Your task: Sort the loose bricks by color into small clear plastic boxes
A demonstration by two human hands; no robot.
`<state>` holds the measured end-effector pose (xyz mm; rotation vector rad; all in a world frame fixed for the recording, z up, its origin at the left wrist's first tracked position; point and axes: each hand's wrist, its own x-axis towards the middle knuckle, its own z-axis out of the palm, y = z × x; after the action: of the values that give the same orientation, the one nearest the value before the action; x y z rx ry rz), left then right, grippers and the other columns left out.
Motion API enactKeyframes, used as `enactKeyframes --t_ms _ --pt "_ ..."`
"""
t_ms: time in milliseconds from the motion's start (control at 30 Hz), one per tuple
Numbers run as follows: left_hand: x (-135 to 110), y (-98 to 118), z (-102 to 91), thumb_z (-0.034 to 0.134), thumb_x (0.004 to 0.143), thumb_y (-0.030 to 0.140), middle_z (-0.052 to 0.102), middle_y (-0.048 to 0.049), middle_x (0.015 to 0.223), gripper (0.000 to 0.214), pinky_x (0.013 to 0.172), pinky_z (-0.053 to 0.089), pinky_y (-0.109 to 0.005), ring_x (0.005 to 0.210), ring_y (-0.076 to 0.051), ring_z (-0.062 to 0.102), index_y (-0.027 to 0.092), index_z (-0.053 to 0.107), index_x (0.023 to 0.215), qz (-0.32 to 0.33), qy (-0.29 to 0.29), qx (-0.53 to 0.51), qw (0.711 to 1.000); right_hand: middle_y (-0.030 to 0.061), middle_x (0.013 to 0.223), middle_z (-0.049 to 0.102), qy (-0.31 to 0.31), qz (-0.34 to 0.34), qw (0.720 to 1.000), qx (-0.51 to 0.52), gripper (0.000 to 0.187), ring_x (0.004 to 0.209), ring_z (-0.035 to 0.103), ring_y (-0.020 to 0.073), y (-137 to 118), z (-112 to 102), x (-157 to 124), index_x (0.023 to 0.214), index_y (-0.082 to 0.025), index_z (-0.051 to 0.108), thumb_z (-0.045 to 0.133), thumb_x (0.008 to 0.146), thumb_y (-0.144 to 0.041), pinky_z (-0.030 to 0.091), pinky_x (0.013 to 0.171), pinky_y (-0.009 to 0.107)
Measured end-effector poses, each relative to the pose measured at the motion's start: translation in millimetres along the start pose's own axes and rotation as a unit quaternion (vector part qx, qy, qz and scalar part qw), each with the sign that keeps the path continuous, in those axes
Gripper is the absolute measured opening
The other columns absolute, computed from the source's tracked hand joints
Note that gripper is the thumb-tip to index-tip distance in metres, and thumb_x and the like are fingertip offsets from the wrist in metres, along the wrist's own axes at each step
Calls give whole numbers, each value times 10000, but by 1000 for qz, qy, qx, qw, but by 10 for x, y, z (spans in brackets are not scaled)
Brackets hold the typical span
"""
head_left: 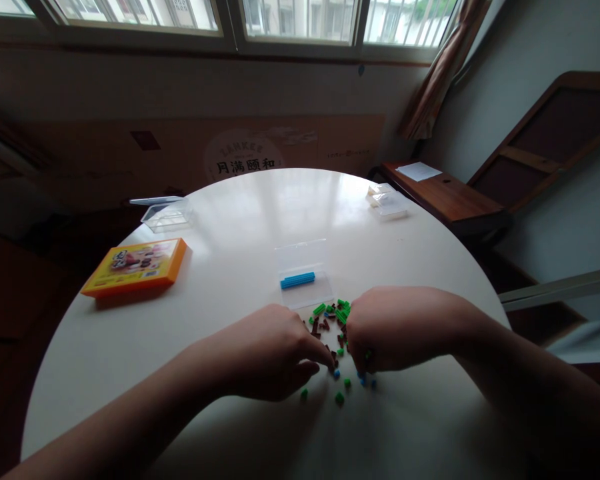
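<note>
Small green, brown and blue building blocks [340, 351] lie scattered on the white table in front of me. My left hand [280, 353] reaches in from the left, its index finger stretched to a brown block [335, 360] beside a small blue block [337, 374]. The thumb stays apart from that finger, and nothing shows between them. On the right, my right hand [400, 330] bends down over the pile with curled fingers. A bit of green block [369, 355] shows in those fingers; the fingertips are close to several blue blocks [363, 381].
Beyond the pile, a clear plastic sheet or lid [305, 257] carries joined blue blocks [297, 280]. An orange box [137, 265] lies at left, near a clear tray [165, 217]. Another clear container [387, 202] is at the far right of the round table [240, 220].
</note>
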<state>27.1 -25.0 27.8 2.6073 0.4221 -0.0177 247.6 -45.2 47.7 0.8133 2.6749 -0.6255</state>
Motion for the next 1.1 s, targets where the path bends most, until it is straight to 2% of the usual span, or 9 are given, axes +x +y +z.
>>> enactKeyframes --t_ms 133,300,433,600,900,1100 --pt "5 -14 0 642 787 134 767 16 819 332 606 460 -226 677 -157 694 332 745 1033 -8 -1 5 1000 9 669 651 4 44 999 3 128 531 439 108 34 -30 -28 758 -192 739 612 757 -209 272 530 267" --pt "2 -28 -7 637 788 122 767 20 815 315 617 463 -221 671 -148 692 320 744 1010 -5 0 -4 1000 11 737 678 12 -5 1000 12 138 571 478 115 5 -19 -33 806 -212 732 603 763 -187 297 556 264" --pt "2 -35 -12 635 780 118 752 24 762 266 587 446 -219 625 -139 666 300 744 940 -2 3 -3 1000 5 779 679 28 -38 999 -9 189 606 520 130 -68 30 -3 868 -220 698 637 708 -140 303 533 255" --pt "5 -33 -13 639 767 120 747 26 752 247 596 443 -220 639 -150 663 298 742 903 -18 -8 12 1000 23 744 659 29 -31 999 -33 94 555 481 126 -116 69 57 784 -185 661 621 716 -134 258 480 255" --pt "19 -32 -17 632 768 133 746 31 776 277 601 446 -216 626 -144 650 303 726 964 -25 -13 20 999 58 765 672 34 -18 997 -60 134 592 530 154 -173 74 78 798 -149 669 556 767 -83 286 507 275" --pt "16 -48 -5 631 776 138 746 21 770 250 604 448 -218 626 -144 654 289 728 951 -15 -4 22 1000 49 744 665 34 -3 998 -48 129 585 534 150 -180 70 69 800 -151 666 562 763 -85 285 501 273"
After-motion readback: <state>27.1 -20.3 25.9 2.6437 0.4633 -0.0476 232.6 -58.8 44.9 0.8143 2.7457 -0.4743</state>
